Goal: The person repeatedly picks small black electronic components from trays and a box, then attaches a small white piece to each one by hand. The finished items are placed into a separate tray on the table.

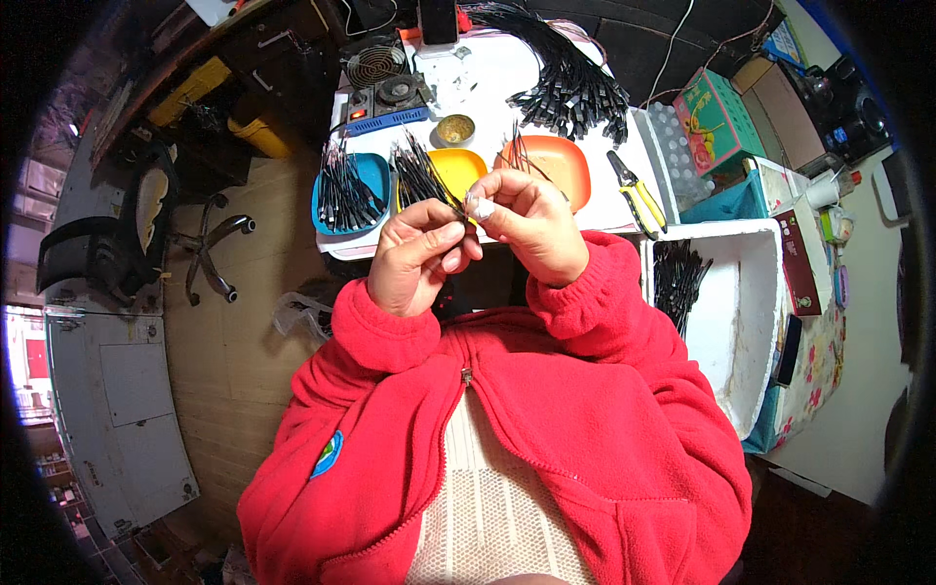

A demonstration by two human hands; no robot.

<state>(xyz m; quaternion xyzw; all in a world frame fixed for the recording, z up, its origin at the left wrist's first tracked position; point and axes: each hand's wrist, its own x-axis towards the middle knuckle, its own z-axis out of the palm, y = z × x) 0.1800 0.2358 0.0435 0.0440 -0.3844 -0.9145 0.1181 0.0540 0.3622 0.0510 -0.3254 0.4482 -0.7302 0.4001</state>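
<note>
My left hand [419, 255] is closed in a pinch on a small dark piece, seemingly a thin black cable, in front of the yellow tray [470, 168]. My right hand [531, 222] is pinched closed against it, fingertips meeting the left ones. A white wrapping [481, 207] covers its thumb tip. What the right fingers grip is too small and hidden to make out. Bundles of short black cables [414, 168] lie in the yellow tray and in the blue tray [376, 168] on its left. A few thin wires rest in the orange tray [570, 166].
Wire strippers [636, 195] with yellow handles lie right of the trays. A small heater [398, 96] and a round tin [454, 129] stand behind. Many black cables [575, 93] are heaped at the back. A white foam box [726, 322] at right holds more cables.
</note>
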